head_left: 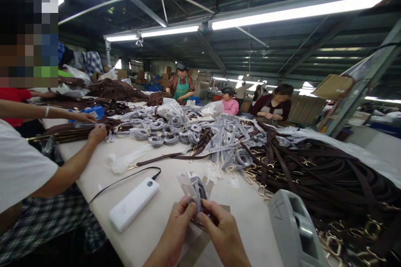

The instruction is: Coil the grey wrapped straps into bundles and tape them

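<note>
Between both hands, above the near edge of the white table (253, 225), is a coiled strap in a clear plastic bag (198, 190). My left hand (180, 217) grips its left side, thumb on the front. My right hand (221, 223) pinches the lower right side, fingers curled behind it. Part of the strap is hidden by my fingers. Under my hands lies a flat grey-brown piece (197, 246), partly covered by them. Left of my hands rests a white power bank (134, 204) with a black cable plugged into it.
Several wrapped strap coils (171, 130) are heaped across the table's middle. Dark brown straps with gold clasps (332, 175) pile up at right, beside a grey plastic dispenser (294, 225). A co-worker's arms (75, 167) reach in from the left. Other people sit at the far side.
</note>
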`<state>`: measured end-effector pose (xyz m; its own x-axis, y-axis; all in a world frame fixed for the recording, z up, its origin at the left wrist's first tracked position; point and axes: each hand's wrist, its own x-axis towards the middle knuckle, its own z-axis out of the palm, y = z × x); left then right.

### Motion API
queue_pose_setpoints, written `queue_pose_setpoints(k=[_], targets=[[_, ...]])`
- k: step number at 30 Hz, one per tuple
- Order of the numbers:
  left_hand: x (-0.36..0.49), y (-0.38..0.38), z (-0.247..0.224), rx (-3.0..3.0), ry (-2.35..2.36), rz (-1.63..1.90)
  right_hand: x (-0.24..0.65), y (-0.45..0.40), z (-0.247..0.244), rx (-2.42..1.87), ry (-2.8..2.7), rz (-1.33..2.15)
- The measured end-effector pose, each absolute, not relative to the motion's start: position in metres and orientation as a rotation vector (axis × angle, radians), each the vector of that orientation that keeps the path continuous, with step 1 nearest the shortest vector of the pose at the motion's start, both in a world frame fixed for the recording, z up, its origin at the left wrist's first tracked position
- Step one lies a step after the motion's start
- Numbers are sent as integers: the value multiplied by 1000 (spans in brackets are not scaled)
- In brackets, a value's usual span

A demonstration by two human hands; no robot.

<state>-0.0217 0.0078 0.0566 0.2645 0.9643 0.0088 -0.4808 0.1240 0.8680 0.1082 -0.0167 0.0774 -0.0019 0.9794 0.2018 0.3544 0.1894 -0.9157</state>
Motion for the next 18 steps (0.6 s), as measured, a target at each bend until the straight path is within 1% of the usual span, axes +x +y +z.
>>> queue_pose_setpoints(k=[5,11,18], targets=[[-21,9,64,855,742,1161,101,-20,70,-1259,-1542,837],[-15,6,77,882,822,1239,92,-21,73,-1309,-1491,683],[-10,-1,74,988,767,1299,98,-23,81,-1259,-1425,650]])
